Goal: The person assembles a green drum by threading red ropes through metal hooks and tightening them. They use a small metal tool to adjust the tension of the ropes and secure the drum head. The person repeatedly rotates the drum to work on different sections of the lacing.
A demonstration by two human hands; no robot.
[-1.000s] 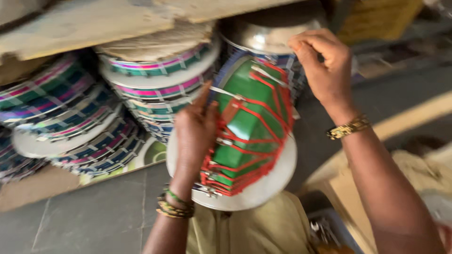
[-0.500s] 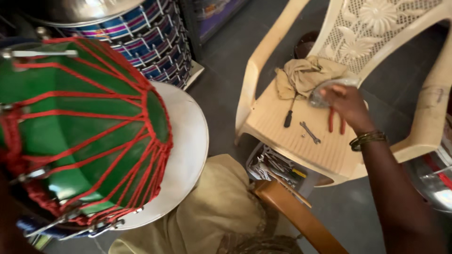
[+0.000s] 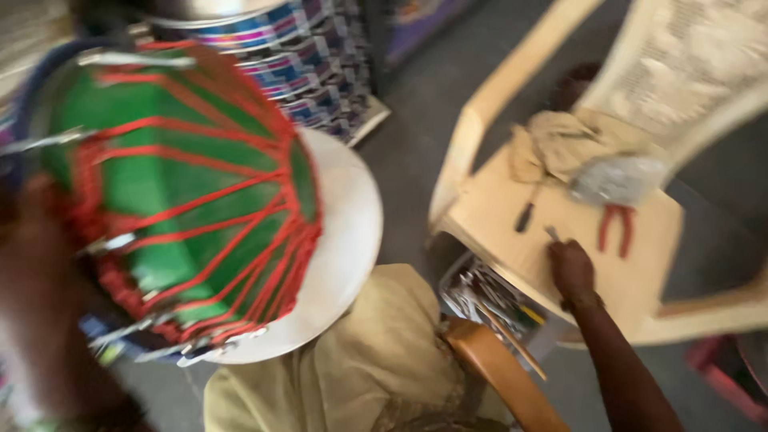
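Right hand (image 3: 571, 268) lowered onto chair seat (image 3: 512, 240), green drum (image 3: 184, 200) tilted, white head lower-right

A green drum laced with red cord (image 3: 188, 200) is held at frame left; the right hand (image 3: 573, 268) is laid on a beige plastic chair (image 3: 512, 240), apparently grasping a small metal tool (image 3: 552, 234).
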